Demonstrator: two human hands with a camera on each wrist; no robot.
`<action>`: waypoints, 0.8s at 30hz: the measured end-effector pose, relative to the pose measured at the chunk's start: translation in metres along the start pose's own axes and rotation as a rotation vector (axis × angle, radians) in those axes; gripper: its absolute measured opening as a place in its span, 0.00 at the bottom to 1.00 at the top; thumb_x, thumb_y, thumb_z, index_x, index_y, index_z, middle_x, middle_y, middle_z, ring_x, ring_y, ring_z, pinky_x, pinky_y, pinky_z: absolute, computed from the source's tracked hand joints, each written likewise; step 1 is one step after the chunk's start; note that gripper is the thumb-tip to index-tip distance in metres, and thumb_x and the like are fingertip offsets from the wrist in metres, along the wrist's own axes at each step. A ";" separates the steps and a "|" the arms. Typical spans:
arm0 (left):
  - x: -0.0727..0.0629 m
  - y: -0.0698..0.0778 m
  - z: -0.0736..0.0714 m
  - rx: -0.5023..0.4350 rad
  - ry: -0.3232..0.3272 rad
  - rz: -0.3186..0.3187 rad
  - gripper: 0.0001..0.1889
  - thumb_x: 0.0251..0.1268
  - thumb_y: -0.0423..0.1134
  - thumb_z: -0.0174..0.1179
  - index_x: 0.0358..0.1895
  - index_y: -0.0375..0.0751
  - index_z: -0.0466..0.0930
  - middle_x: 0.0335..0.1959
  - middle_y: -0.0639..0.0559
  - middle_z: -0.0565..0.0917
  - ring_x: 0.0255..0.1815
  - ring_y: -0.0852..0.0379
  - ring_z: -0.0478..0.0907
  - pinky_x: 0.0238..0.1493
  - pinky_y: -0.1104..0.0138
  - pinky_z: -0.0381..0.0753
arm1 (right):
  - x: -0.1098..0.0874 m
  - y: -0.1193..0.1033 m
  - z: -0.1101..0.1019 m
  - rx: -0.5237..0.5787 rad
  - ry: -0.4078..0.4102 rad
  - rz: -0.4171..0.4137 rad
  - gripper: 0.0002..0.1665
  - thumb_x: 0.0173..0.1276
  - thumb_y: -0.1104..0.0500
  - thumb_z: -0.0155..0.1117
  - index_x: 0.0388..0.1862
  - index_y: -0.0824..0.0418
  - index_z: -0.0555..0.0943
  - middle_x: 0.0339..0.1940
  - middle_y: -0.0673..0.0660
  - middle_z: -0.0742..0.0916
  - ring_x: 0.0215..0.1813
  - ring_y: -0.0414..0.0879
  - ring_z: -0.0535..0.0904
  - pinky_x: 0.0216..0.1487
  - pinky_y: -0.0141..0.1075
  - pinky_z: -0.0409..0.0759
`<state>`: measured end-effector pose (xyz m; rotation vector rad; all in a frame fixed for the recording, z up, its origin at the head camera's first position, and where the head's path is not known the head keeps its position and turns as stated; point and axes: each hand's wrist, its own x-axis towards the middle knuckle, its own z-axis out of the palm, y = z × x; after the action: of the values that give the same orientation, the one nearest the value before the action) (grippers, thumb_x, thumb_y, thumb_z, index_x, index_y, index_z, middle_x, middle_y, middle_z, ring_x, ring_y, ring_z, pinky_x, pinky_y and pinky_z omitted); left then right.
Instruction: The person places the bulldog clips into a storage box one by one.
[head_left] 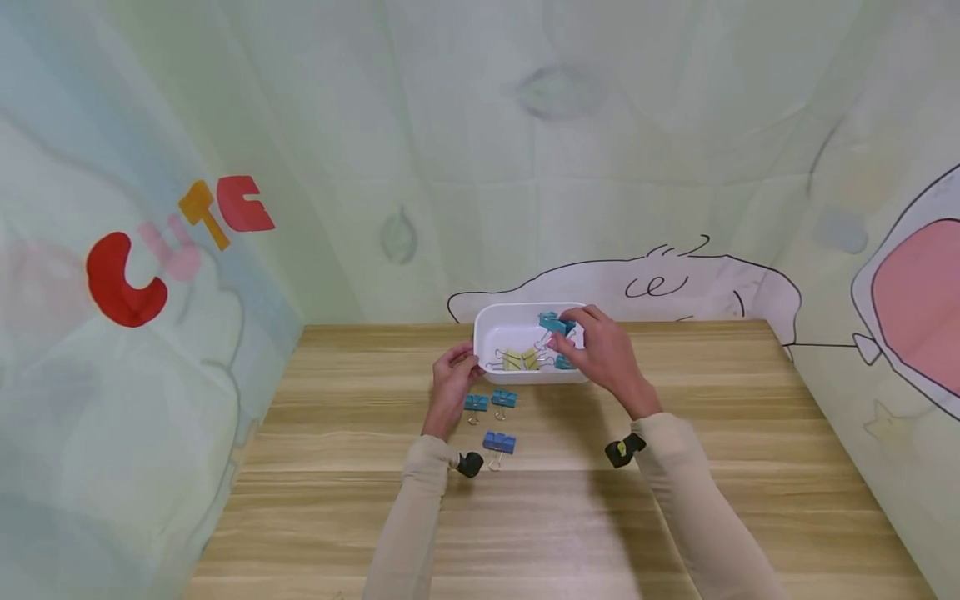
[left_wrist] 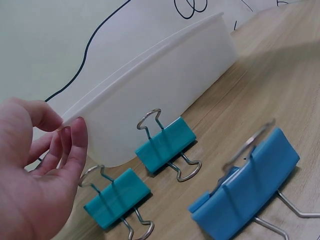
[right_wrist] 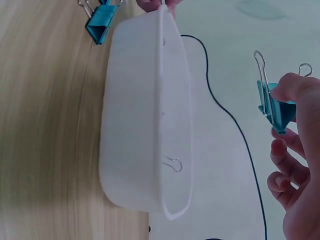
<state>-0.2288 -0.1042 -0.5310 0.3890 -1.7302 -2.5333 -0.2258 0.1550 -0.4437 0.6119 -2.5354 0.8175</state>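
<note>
A white plastic bin (head_left: 525, 377) stands at the back of the table, and my left hand (head_left: 450, 385) pinches its left rim between thumb and fingers. Above the bin's right part, my right hand (head_left: 607, 354) grips a teal binder clip (right_wrist: 285, 114) by its body, its wire handles sticking up. Inside lie two yellow binder clips (head_left: 512, 360) and a teal one (head_left: 564, 362), partly covered by the right hand. On the table in front, near the left hand, are two teal binder clips (left_wrist: 166, 144) and a larger blue binder clip (left_wrist: 247, 185).
The wooden table (head_left: 360, 500) ends at a printed cloth backdrop (head_left: 480, 208) just behind the bin. Cloth walls also rise on the left and right. A black wrist camera (head_left: 470, 464) sits on the left wrist, another (head_left: 625, 450) on the right.
</note>
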 end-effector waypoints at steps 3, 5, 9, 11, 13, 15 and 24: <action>0.000 0.000 0.000 -0.003 -0.006 0.000 0.18 0.71 0.19 0.55 0.62 0.20 0.73 0.57 0.26 0.74 0.43 0.47 0.78 0.38 0.72 0.85 | -0.001 0.002 0.002 0.003 0.008 0.018 0.29 0.68 0.49 0.75 0.62 0.63 0.82 0.59 0.64 0.83 0.32 0.52 0.77 0.31 0.39 0.78; 0.000 -0.001 -0.001 0.000 -0.009 0.001 0.18 0.72 0.20 0.55 0.62 0.20 0.73 0.57 0.26 0.74 0.43 0.47 0.78 0.39 0.71 0.85 | -0.002 0.003 0.003 0.014 0.021 0.023 0.33 0.68 0.47 0.75 0.66 0.61 0.80 0.63 0.64 0.80 0.31 0.51 0.76 0.30 0.39 0.78; 0.001 -0.001 -0.001 0.008 -0.013 -0.001 0.19 0.72 0.20 0.55 0.63 0.20 0.73 0.58 0.25 0.74 0.45 0.46 0.78 0.43 0.69 0.86 | -0.002 0.002 0.002 0.036 0.032 0.018 0.37 0.67 0.43 0.74 0.70 0.58 0.78 0.66 0.63 0.77 0.31 0.49 0.75 0.29 0.38 0.76; 0.001 -0.001 -0.002 0.013 -0.014 0.000 0.19 0.72 0.20 0.55 0.63 0.21 0.73 0.59 0.26 0.74 0.46 0.45 0.78 0.45 0.68 0.86 | -0.002 -0.001 0.001 0.042 0.029 0.008 0.37 0.67 0.43 0.74 0.70 0.58 0.78 0.67 0.62 0.77 0.31 0.48 0.75 0.29 0.37 0.76; 0.001 -0.001 -0.001 0.014 -0.015 0.000 0.19 0.72 0.20 0.55 0.63 0.21 0.73 0.59 0.26 0.74 0.46 0.46 0.78 0.45 0.68 0.86 | -0.003 -0.003 0.000 0.050 0.021 -0.003 0.37 0.67 0.43 0.74 0.70 0.57 0.78 0.66 0.62 0.78 0.31 0.48 0.75 0.29 0.37 0.75; 0.001 -0.001 -0.001 0.011 -0.013 0.002 0.18 0.72 0.20 0.54 0.63 0.21 0.73 0.59 0.26 0.73 0.46 0.46 0.78 0.43 0.69 0.86 | -0.005 -0.006 0.000 0.063 0.009 -0.014 0.38 0.66 0.43 0.75 0.70 0.57 0.78 0.66 0.62 0.78 0.31 0.49 0.76 0.30 0.37 0.76; -0.001 0.000 -0.002 0.004 -0.012 0.001 0.18 0.72 0.20 0.55 0.63 0.21 0.73 0.59 0.25 0.73 0.46 0.44 0.78 0.40 0.71 0.85 | -0.022 -0.020 0.015 0.110 -0.109 -0.033 0.42 0.63 0.40 0.78 0.71 0.55 0.77 0.66 0.59 0.77 0.36 0.47 0.78 0.32 0.35 0.80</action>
<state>-0.2275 -0.1056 -0.5311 0.3747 -1.7393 -2.5373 -0.2014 0.1376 -0.4569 0.7502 -2.5828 0.9408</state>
